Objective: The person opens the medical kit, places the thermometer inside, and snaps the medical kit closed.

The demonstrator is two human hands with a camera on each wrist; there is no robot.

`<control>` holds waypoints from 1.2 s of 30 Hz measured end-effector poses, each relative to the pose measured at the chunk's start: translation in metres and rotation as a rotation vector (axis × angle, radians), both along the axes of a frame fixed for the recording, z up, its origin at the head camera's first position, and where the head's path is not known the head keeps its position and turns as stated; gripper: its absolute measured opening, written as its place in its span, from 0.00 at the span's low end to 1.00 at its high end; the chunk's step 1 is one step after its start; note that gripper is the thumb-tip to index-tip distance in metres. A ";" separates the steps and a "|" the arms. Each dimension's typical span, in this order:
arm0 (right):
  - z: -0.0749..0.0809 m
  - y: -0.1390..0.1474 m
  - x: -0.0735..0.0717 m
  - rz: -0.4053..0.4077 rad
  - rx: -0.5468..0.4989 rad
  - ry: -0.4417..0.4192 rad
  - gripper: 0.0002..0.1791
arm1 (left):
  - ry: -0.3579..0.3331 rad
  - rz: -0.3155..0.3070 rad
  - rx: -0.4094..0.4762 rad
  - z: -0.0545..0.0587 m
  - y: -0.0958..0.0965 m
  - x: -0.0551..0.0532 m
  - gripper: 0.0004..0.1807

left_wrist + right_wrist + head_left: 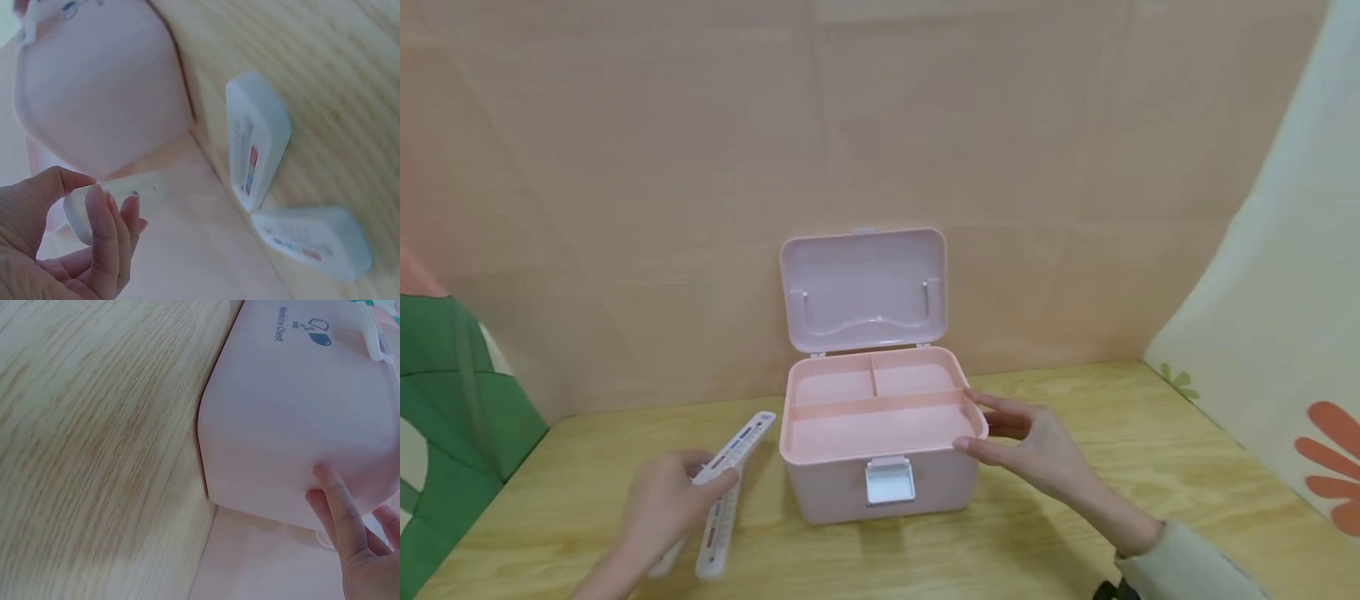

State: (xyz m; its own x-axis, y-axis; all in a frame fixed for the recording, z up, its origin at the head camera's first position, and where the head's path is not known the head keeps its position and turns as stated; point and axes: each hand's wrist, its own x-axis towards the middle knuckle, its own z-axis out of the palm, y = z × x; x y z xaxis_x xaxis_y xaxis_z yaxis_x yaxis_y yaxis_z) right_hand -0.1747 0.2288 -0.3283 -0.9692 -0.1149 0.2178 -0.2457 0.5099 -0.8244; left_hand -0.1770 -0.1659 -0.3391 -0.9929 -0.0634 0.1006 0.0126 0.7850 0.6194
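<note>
My left hand (666, 500) pinches a flat white thermometer (747, 440) between thumb and fingers, tilted up towards the box. Below it, two similar thermometers lie on the table: one (717, 537) beneath the held one, the other (667, 558) partly behind the hand. Both show clearly in the left wrist view, one thermometer (257, 140) nearly touching the other (315, 240). My right hand (1037, 446) grips the right rim of a pink medicine chest (880, 492). In the right wrist view, its fingers (337, 500) touch the outer side wall. Coloured scales mark the thermometers.
The chest's lid (865, 292) stands raised against the beige backdrop (662, 167). A pink divided tray (880, 429) with three compartments sits in its top. A white latch (890, 482) hangs at the front. Wood-grain table (1037, 542) surrounds it; patterned fabric (1262, 317) borders the right.
</note>
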 end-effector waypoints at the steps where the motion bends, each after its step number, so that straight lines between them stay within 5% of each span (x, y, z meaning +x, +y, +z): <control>1: 0.000 -0.001 0.000 0.002 -0.002 0.001 0.32 | -0.007 0.002 0.014 0.002 -0.002 0.001 0.24; 8: 0.003 -0.001 0.001 0.015 -0.014 -0.018 0.32 | -0.076 0.024 0.097 0.018 -0.011 0.003 0.29; 25: -0.002 -0.002 0.000 0.038 -0.046 -0.003 0.32 | -0.069 0.086 0.166 0.058 -0.018 0.011 0.44; 36: -0.005 -0.006 -0.006 0.059 -0.086 0.002 0.32 | 0.069 -0.022 0.234 0.063 0.003 0.005 0.31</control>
State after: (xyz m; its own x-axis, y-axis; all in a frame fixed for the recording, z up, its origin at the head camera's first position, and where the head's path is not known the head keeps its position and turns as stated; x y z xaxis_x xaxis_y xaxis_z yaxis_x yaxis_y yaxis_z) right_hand -0.1812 0.2227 -0.3333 -0.9609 -0.1523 0.2314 -0.2749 0.4219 -0.8640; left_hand -0.1725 -0.1630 -0.2761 -0.9856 -0.0717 0.1532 0.0763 0.6197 0.7811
